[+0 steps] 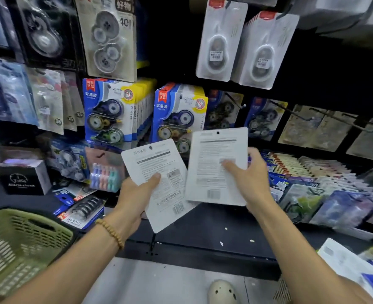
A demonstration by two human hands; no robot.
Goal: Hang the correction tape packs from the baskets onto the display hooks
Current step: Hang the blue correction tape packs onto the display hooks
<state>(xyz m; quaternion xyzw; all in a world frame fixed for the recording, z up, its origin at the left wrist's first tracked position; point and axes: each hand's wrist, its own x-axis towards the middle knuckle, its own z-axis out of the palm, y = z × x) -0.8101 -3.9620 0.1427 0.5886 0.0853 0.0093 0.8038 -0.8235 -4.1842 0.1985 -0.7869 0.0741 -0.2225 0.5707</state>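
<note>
Two white correction tape packs held printed backs up before a stocked display wall: left hand (pixel 135 194) gripping the tilted pack (pixel 159 172), right hand (pixel 250 174) pinching the upright pack (pixel 214 156) beside it. Blue-carded tape packs (pixel 106 113) hanging behind on hooks; bare hooks (pixel 236 100) at right. Green basket (pixel 16 242) at lower left.

A single wide-angle head-worn camera looks forward and down, close to a stationery display wall (pixel 312 69), with both forearms reaching in from the frame's bottom edge.
</note>
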